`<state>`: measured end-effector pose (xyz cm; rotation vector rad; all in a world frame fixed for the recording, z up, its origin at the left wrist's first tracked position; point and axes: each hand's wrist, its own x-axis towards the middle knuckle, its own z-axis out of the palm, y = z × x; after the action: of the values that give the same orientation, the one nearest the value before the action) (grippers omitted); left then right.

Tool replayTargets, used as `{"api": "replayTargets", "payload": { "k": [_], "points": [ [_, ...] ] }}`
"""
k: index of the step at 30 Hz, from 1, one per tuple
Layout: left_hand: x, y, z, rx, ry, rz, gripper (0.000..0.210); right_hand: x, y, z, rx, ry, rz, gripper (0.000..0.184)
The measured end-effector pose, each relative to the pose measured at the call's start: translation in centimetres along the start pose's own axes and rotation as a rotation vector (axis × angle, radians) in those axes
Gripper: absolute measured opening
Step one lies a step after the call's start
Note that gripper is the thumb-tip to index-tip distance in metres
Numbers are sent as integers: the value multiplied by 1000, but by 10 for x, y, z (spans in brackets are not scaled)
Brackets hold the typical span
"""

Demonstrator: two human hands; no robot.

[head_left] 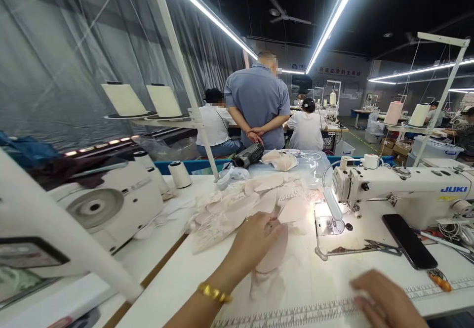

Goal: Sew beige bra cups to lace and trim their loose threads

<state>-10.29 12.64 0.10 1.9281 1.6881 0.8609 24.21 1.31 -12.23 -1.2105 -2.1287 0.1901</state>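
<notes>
My left hand (257,236), with a gold bracelet (215,293) at the wrist, has its fingers bent and closed on a pale pink bra cup (276,254) with a sheer lace end. Beyond it lies a heap of pale pink cups and lace (240,204), partly hidden by the hand. At the lower right, my right hand (387,301) is over the table edge near the printed ruler strip (296,312). It is blurred, with fingers apart and nothing visible in them. To its upper right is the white sewing machine (400,189), its lamp lit over the needle plate (329,225).
Scissors (383,247) and a black phone (409,241) lie right of the needle plate. Another machine (107,204) and thread cones (180,175) stand left. Behind the heap is a clear plastic bin (307,162). A person in a blue shirt (257,101) stands beyond, hands behind the back.
</notes>
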Motion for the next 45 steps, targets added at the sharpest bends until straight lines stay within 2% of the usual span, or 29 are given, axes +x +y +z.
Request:
{"api": "replayTargets", "payload": {
  "k": [1, 2, 4, 7, 9, 12, 14, 15, 16, 18, 20, 22, 25, 30, 34, 38, 41, 42, 43, 44, 45],
  "points": [
    [10, 3, 6, -7, -7, -19, 26, 9, 13, -8, -49, 56, 15, 32],
    [16, 5, 11, -30, -20, -40, 31, 16, 26, -15, -196, 148, 27, 34],
    [16, 5, 13, -122, -64, -79, 41, 28, 53, -25, -442, 252, 52, 36],
    [-1, 3, 0, -340, -178, -145, 46, 35, 80, -28, -516, 228, -17, 40],
    [-17, 4, -10, -481, -259, -195, 50, 36, 82, -24, -467, 218, -41, 42],
    [-39, 9, -11, -652, -350, -262, 49, 40, 52, -18, -240, 185, 79, 39],
    [-49, 13, -1, -750, -397, -285, 50, 47, 15, -16, 33, 80, 245, 39],
    [-53, 14, 5, -787, -401, -284, 53, 52, -6, -16, 143, 47, 281, 40],
    [-55, 14, 12, -806, -396, -273, 59, 57, -25, -16, 212, 32, 252, 33],
    [-58, 13, 25, -778, -375, -221, 76, 69, -57, -15, 213, 6, 119, 18],
    [-58, 11, 34, -698, -350, -154, 86, 80, -74, -12, 99, 92, -60, 15],
    [-59, 12, 36, -638, -349, -106, 87, 89, -79, -10, -60, 151, -147, 17],
    [-63, 19, 31, -563, -391, -61, 86, 98, -77, -11, -210, 168, -207, 21],
    [-67, 32, 19, -463, -455, -10, 80, 106, -76, -13, -332, 103, -349, 21],
    [-66, 35, 24, -438, -504, -26, 83, 110, -79, -7, -364, 89, -397, 22],
    [-66, 32, 28, -431, -539, -1, 88, 110, -79, -5, -316, 84, -388, 28],
    [-59, 20, 4, -295, -602, 67, 84, 99, -69, -11, -200, 38, -247, 23],
    [-55, 14, -10, -187, -583, 110, 78, 93, -63, -14, -156, 27, -185, 19],
    [-49, 8, -27, -59, -475, 146, 65, 87, -56, -17, -119, 22, -121, 14],
    [-43, 2, -43, 78, -327, 162, 56, 81, -49, -19, -93, 13, -60, 9],
    [-38, -3, -59, 215, -74, 178, 51, 75, -43, -20, -74, -1, -7, 9]
  ]
}}
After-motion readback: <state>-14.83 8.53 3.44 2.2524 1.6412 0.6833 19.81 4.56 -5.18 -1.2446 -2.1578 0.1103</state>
